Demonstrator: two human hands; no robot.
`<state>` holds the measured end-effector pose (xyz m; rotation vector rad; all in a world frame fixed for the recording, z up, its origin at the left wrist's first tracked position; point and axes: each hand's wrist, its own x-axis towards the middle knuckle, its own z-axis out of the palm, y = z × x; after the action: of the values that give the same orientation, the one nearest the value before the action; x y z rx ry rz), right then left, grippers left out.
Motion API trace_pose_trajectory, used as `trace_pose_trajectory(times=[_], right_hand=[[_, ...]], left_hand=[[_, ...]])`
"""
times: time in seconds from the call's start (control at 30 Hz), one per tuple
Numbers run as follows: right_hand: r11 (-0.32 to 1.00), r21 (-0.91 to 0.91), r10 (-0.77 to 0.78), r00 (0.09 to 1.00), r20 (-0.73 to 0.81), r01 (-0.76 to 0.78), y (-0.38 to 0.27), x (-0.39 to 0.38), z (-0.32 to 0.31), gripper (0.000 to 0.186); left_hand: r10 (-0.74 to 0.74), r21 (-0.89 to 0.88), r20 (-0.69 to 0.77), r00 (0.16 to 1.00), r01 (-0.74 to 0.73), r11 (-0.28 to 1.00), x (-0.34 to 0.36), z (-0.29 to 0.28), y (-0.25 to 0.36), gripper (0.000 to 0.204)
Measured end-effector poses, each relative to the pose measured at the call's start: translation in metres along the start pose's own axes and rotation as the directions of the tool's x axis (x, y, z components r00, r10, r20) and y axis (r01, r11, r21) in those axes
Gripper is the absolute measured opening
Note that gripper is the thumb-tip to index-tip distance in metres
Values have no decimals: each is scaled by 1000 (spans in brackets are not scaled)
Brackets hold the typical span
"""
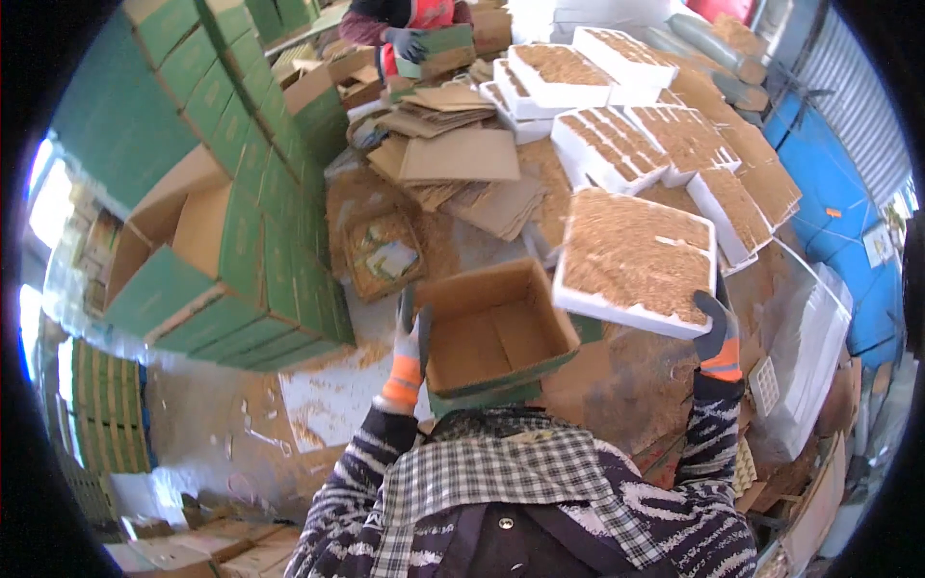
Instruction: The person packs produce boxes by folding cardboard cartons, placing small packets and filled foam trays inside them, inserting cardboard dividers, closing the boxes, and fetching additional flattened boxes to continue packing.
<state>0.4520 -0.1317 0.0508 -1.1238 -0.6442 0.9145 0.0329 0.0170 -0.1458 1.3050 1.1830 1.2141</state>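
Note:
My left hand (409, 349), in a grey and orange glove, grips the left wall of an open cardboard box (496, 332), brown inside and green outside. Only bare brown cardboard shows inside the box. My right hand (717, 332), gloved alike, holds the near right corner of a white foam tray (636, 255), its thumb over the rim. Brown wood shavings fill the tray nearly to the edge, and a strip of white shows through them. The tray's left corner reaches the box's right rim; whether they touch I cannot tell.
More shavings-filled foam trays (607, 144) stand beyond, some stacked. Flattened cardboard (462, 154) lies at the middle back, a shallow box of scraps (383, 255) nearer. Green cartons (251, 212) tower at left. A gloved co-worker (405, 43) holds a green box. Plastic-wrapped sheets (800, 356) stand right.

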Motion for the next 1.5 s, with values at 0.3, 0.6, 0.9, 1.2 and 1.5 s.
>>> trace_pose_trajectory(times=[0.3,0.6,0.9,1.2,1.5], right_hand=[[914,-405,199,860,471,11,105,5,116,88],[-210,-752,616,681,395,625,198,38,109,67],[-147,-474,479,482,734,868,131,75,227,57],[-329,-387,51,426,903,861,215,266,229,43],[-291,-332,9,349,937,897,147,225,225,33]], left_hand=[[-102,1,-51,993,102,995,-11,3,-9,68],[-39,424,37,999,20,906,-36,-23,6,69],[-15,293,34,999,5,956,-27,-34,17,68],[-98,644,-289,952,269,716,121,-59,-50,54],[-187,865,-119,975,194,463,189,-63,-168,45]])
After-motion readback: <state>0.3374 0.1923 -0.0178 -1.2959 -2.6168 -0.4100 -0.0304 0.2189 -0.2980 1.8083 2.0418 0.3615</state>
